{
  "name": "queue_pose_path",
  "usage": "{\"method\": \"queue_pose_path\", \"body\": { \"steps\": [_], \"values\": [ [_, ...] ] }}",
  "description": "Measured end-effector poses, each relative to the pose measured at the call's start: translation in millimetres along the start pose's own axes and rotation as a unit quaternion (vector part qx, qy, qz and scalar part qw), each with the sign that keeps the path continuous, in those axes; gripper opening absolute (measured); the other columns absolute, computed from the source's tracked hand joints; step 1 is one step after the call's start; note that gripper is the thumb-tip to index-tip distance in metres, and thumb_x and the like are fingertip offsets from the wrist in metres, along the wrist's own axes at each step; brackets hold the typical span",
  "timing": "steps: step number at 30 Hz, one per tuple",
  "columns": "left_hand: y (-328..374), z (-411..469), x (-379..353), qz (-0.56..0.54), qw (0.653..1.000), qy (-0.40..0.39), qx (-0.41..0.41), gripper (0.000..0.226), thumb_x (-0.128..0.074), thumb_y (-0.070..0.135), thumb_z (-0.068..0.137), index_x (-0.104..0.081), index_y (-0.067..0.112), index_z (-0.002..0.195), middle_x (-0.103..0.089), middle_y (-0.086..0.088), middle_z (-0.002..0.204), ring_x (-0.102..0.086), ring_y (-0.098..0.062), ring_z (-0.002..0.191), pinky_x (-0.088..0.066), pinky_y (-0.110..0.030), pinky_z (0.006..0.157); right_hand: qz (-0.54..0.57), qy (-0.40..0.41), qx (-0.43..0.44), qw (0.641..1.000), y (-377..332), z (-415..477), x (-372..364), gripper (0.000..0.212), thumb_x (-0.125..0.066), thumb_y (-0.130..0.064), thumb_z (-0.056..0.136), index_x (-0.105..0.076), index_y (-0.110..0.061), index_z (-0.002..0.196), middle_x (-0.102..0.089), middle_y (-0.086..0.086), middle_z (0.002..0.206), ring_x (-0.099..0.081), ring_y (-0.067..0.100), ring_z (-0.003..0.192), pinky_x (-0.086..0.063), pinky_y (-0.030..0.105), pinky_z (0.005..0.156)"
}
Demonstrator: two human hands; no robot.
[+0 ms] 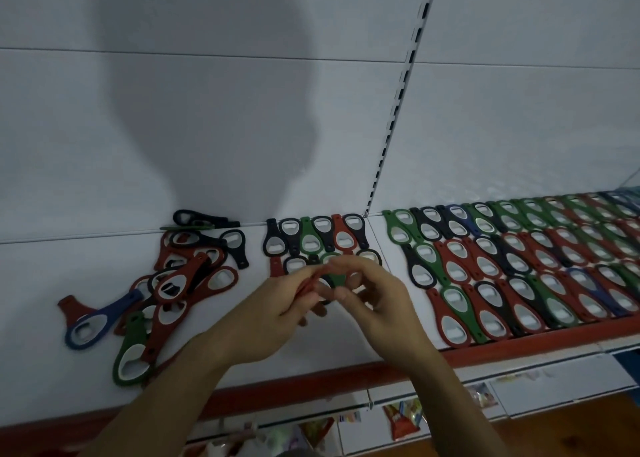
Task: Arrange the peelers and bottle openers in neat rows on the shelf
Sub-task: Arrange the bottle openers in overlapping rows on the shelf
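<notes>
Opener point(310, 281), red, is pinched between left hand point(273, 314) and right hand point(377, 297).

On the white shelf point(242, 352), flat plastic bottle openers with oval, metal-lined heads and narrow tails lie in 3 groups. A loose, overlapping pile point(173, 283) of red, black, green and blue ones sits at the left, a short block point(311, 238) lies at the back in the middle, and tidy rows point(519, 269) fill the right, packed head to tail and touching. 1 red bottle opener point(313, 281) is raised above the middle block, pinched edge-on between the fingertips of the left hand point(273, 314) and right hand point(374, 293).
</notes>
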State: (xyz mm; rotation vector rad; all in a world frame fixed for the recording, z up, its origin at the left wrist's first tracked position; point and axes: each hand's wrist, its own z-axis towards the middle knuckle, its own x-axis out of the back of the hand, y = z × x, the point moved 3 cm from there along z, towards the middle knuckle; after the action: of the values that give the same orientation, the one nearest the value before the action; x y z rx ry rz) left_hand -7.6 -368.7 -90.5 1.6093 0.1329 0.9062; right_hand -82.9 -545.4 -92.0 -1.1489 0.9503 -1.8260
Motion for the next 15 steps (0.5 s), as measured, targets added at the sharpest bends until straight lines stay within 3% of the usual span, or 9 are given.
{"method": "queue_pose_path", "body": {
  "steps": [2, 4, 9, 11, 13, 15],
  "values": [
    [12, 2, -12, -0.075, 0.997, 0.005, 0.014, 0.027, -0.048, 0.024, 0.108, -0.061, 0.022, 0.132, -0.072, 0.013, 0.116, -0.074, -0.015, 0.100, -0.061, -0.030, 0.083, 0.051, 0.023, -0.026, 0.998, -1, -1, 7, 0.018, -0.066, -0.014, 0.095, -0.069, -0.027, 0.107, -0.070, -0.005, 0.093, -0.065, 0.018, 0.082, -0.054, 0.034, 0.071],
    [20, 4, -27, -0.127, 0.991, 0.017, 0.035, 0.021, -0.052, 0.023, 0.107, -0.066, 0.020, 0.123, -0.074, 0.007, 0.115, -0.077, -0.021, 0.092, -0.064, -0.035, 0.077, 0.111, 0.041, -0.041, 0.992, 0, -5, 20, 0.015, -0.061, -0.003, 0.097, -0.067, -0.017, 0.095, -0.069, -0.005, 0.078, -0.063, 0.012, 0.071, -0.050, 0.026, 0.066],
    [42, 9, -53, -0.162, 0.984, 0.053, 0.049, 0.018, -0.056, 0.031, 0.106, -0.071, 0.021, 0.106, -0.076, -0.002, 0.102, -0.078, -0.027, 0.074, -0.059, -0.029, 0.053, 0.237, -0.027, -0.060, 0.969, -3, -14, 46, 0.022, -0.054, -0.010, 0.098, -0.067, -0.010, 0.116, -0.065, 0.002, 0.078, -0.055, 0.015, 0.065, -0.047, 0.027, 0.058],
    [46, 13, -62, -0.110, 0.991, 0.054, 0.055, 0.024, -0.055, 0.039, 0.104, -0.071, 0.022, 0.101, -0.076, 0.004, 0.094, -0.076, -0.021, 0.064, -0.053, -0.027, 0.049, 0.219, -0.023, -0.053, 0.974, -5, -17, 54, 0.018, -0.059, -0.005, 0.097, -0.072, -0.013, 0.107, -0.067, 0.001, 0.076, -0.056, 0.015, 0.064, -0.048, 0.027, 0.057],
    [48, 13, -68, -0.004, 0.994, 0.100, 0.041, 0.035, -0.051, 0.056, 0.100, -0.070, 0.027, 0.096, -0.073, 0.014, 0.084, -0.072, -0.007, 0.068, -0.053, -0.028, 0.059, 0.193, 0.015, -0.071, 0.978, -1, -20, 63, 0.019, -0.060, 0.002, 0.096, -0.071, -0.013, 0.099, -0.067, -0.001, 0.073, -0.057, 0.015, 0.063, -0.049, 0.027, 0.058],
    [45, 11, -68, 0.018, 0.987, 0.152, 0.051, 0.040, -0.044, 0.067, 0.092, -0.066, 0.034, 0.097, -0.069, 0.017, 0.082, -0.067, 0.000, 0.075, -0.050, -0.023, 0.067, 0.157, 0.073, -0.090, 0.981, 7, -22, 79, 0.015, -0.059, 0.000, 0.096, -0.069, -0.011, 0.100, -0.067, 0.000, 0.075, -0.060, 0.016, 0.066, -0.052, 0.028, 0.061]
  ]
}}
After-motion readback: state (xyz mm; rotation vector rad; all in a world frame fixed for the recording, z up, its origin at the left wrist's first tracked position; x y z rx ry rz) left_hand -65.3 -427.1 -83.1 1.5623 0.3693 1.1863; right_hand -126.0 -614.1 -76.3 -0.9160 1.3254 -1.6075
